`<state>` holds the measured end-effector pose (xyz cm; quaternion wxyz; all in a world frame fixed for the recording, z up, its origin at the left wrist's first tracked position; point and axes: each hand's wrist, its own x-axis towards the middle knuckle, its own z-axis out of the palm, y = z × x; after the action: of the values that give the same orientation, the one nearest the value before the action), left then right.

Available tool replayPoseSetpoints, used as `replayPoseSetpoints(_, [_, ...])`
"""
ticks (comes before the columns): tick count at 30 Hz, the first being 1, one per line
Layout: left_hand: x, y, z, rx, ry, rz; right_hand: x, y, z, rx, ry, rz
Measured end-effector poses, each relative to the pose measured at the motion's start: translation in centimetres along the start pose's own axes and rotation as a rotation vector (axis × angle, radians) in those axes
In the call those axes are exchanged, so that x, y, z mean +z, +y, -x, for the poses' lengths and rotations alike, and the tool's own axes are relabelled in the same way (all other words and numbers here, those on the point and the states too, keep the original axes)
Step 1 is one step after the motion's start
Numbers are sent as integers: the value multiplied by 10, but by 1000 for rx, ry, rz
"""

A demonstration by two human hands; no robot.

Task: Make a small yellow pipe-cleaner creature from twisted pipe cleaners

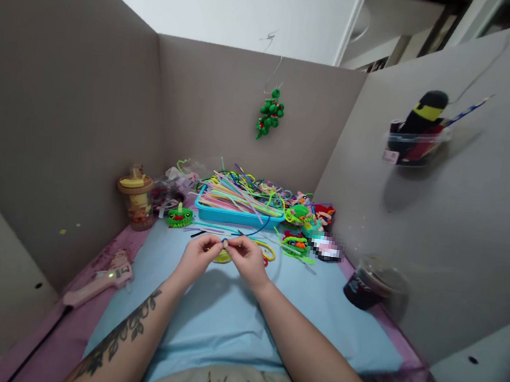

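Note:
My left hand (200, 254) and my right hand (246, 259) meet fingertip to fingertip above the blue cloth. Between them they pinch a dark blue pipe cleaner (224, 241), mostly hidden by the fingers. Just under the hands lies a yellow pipe cleaner coil (222, 256), partly covered. Beyond the right hand is a yellow loop (270, 251) with a bit of red by it. Several loose pipe cleaners rest on the cloth behind the hands. A green pipe cleaner figure (180, 216) with eyes stands to the left, and a green and red one (295, 244) to the right.
A blue basket (237, 217) heaped with pipe cleaners stands at the back. On the left are a lidded cup (139, 203) and a pink glue gun (99, 283); on the right, a phone (325, 246) and a dark tub (364, 288). Grey panels enclose three sides.

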<state>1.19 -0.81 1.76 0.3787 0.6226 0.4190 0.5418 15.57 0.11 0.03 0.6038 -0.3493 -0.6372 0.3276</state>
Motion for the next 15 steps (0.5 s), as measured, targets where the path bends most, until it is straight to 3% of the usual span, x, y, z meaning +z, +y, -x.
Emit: replayPoseSetpoints(15, [1,-5,-2,-37,-8,76,0,4,-1,31,-18,-44])
